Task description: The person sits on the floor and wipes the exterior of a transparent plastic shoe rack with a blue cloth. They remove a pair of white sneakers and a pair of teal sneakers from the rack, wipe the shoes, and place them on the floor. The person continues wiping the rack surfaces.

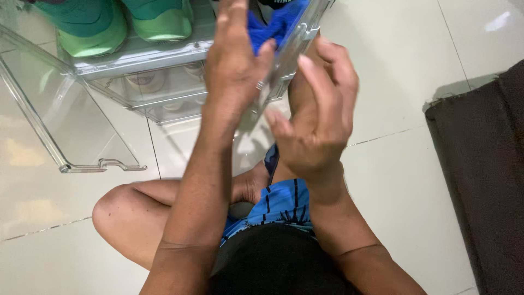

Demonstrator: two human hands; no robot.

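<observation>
My left hand (233, 60) reaches forward with its fingers and thumb on a bright blue shoe or cloth (273, 24) at the open front of a clear plastic box (164, 52). My right hand (316, 117) hovers just to the right, fingers spread and curled, holding nothing. A pair of green shoes (117, 22) sits inside the box on the left. More pale shoes show dimly in a clear box (147, 82) underneath.
The clear door flap (60, 117) of a box hangs open at the left over the glossy white tile floor (415, 65). A dark brown mat or cushion (486, 180) lies at the right. My bent legs in blue patterned shorts (281, 205) are below.
</observation>
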